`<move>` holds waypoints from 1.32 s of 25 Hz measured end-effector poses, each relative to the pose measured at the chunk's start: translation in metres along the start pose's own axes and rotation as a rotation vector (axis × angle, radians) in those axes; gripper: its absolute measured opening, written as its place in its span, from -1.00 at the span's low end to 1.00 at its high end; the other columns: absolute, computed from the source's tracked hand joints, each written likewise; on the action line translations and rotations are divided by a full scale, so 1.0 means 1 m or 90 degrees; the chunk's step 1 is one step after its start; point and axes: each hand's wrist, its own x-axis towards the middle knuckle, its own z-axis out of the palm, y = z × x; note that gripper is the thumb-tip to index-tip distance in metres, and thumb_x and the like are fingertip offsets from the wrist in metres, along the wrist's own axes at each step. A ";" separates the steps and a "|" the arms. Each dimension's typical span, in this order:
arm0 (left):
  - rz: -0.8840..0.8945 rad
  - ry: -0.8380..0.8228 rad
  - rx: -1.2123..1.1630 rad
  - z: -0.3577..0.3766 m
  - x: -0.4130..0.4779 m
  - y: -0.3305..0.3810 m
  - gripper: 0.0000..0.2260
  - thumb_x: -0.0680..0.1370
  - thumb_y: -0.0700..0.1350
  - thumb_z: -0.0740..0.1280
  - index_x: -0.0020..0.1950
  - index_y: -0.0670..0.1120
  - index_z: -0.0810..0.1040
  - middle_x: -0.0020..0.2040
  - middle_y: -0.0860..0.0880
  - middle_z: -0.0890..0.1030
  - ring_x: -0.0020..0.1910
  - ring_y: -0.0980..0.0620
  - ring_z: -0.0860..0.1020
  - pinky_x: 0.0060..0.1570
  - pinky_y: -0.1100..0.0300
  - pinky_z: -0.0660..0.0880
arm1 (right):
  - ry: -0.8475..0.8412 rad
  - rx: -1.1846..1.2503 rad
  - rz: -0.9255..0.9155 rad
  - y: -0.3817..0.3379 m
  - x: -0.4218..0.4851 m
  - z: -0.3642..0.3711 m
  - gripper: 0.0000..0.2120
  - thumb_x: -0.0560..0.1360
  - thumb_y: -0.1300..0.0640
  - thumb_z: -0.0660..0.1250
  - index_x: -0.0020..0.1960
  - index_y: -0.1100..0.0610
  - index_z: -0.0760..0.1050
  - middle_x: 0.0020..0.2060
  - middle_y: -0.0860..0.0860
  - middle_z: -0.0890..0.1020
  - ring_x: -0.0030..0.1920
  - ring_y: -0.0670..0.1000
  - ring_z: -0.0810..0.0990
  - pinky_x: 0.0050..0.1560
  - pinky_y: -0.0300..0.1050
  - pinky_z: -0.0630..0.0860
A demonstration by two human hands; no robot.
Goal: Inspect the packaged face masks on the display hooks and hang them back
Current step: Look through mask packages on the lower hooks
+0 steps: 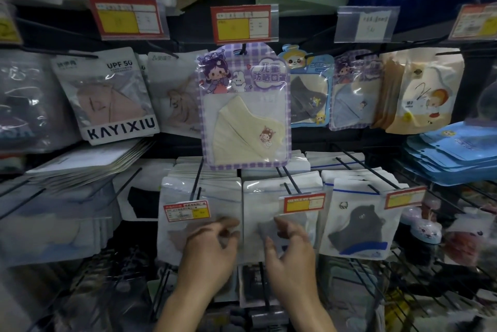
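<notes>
Nearest my view are two bare hands reaching up from the bottom edge. The left hand point(212, 248) and the right hand point(290, 248) hover side by side with a narrow gap between them. Their fingers are loosely bent and spread, and neither grips anything I can see. Motion blur hides whether the fingertips touch the plastic behind them.

The setting is a shop display of black wire hooks point(368, 166) jutting from a dark rack, crowded with bagged goods under dim light.

In the lower front row I count three white packs. The left white pack point(199, 197), holding a pinkish mask, hangs behind the left hand. The middle white pack point(269, 197), holding a grey mask, hangs behind the right hand. The right white pack point(360, 221) shows a dark mask with a blue edge. Three lower price tags point(305, 202), red and yellow, clip to the hook ends there.

Above the hands, the purple checked pack point(246, 108) with a cream mask hangs upright on the centre hook, under one upper price tag point(243, 23). I count three such red-and-yellow tags on that level, plus one clear sleeve point(364, 23). A second purple pack point(352, 89) hangs further right, a blue-edged pack point(309, 95) between the two. The KAYIXIU pack point(113, 95) hangs at left, and a stack of blue packs point(451, 154) lies at right.
</notes>
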 end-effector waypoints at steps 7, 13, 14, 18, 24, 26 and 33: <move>-0.041 0.145 -0.017 -0.057 0.025 -0.066 -0.67 0.52 -0.18 0.53 0.27 -0.03 0.64 0.13 -0.02 0.55 -0.01 0.13 0.57 -0.02 0.48 0.40 | -0.125 0.075 0.099 -0.046 -0.004 0.040 -0.37 0.62 0.02 0.41 0.64 0.00 0.29 0.46 -0.05 0.51 0.45 0.00 0.49 0.48 0.01 0.44; -0.048 0.075 -0.069 -0.071 0.050 -0.081 -0.33 0.47 0.05 0.59 0.54 -0.01 0.46 0.37 -0.08 0.58 0.28 -0.09 0.59 0.21 0.05 0.54 | -0.114 0.152 0.161 -0.072 -0.005 0.066 -0.26 0.63 0.01 0.42 0.71 0.06 0.17 0.61 0.01 0.38 0.54 0.01 0.40 0.51 -0.07 0.36; -0.056 0.057 -0.087 -0.075 0.049 -0.080 -0.36 0.49 0.06 0.57 0.53 0.04 0.46 0.30 -0.03 0.63 0.20 -0.06 0.62 0.13 0.09 0.55 | -0.109 0.159 0.164 -0.075 -0.006 0.067 -0.28 0.63 0.02 0.42 0.70 0.05 0.18 0.59 0.02 0.40 0.50 0.00 0.42 0.45 -0.13 0.36; -0.093 0.013 -0.120 -0.085 0.043 -0.077 -0.48 0.58 0.04 0.51 0.50 0.11 0.44 0.05 0.10 0.64 -0.04 0.06 0.61 -0.12 0.21 0.48 | -0.097 0.178 0.168 -0.079 -0.011 0.074 -0.28 0.65 0.00 0.41 0.71 0.05 0.18 0.62 0.04 0.38 0.58 0.10 0.38 0.47 -0.08 0.35; -0.058 0.084 -0.096 -0.099 0.033 -0.078 -0.72 0.64 0.01 0.42 0.35 0.03 0.58 -0.02 0.18 0.61 -0.16 0.31 0.50 -0.31 0.38 0.38 | -0.042 0.109 0.161 -0.076 -0.017 0.074 -0.48 0.61 0.04 0.45 0.54 0.08 0.45 0.37 -0.02 0.62 0.42 0.09 0.57 0.45 0.05 0.52; -0.056 0.100 -0.112 -0.104 0.031 -0.083 -0.78 0.61 -0.06 0.49 0.25 0.00 0.65 -0.08 0.17 0.67 -0.18 0.27 0.58 -0.36 0.40 0.41 | -0.011 0.089 0.158 -0.078 -0.021 0.070 -0.58 0.59 0.05 0.47 0.42 0.05 0.55 0.23 -0.02 0.71 0.29 0.06 0.67 0.34 0.10 0.60; -0.068 0.063 -0.293 -0.117 0.009 -0.093 -0.65 0.56 -0.22 0.53 0.30 0.08 0.70 -0.10 0.12 0.78 -0.18 0.15 0.75 -0.18 0.19 0.66 | 0.159 0.224 0.132 -0.074 -0.049 0.062 -0.83 0.52 0.21 0.55 -0.06 -0.05 0.67 -0.24 -0.25 0.74 -0.23 -0.24 0.68 -0.03 -0.07 0.65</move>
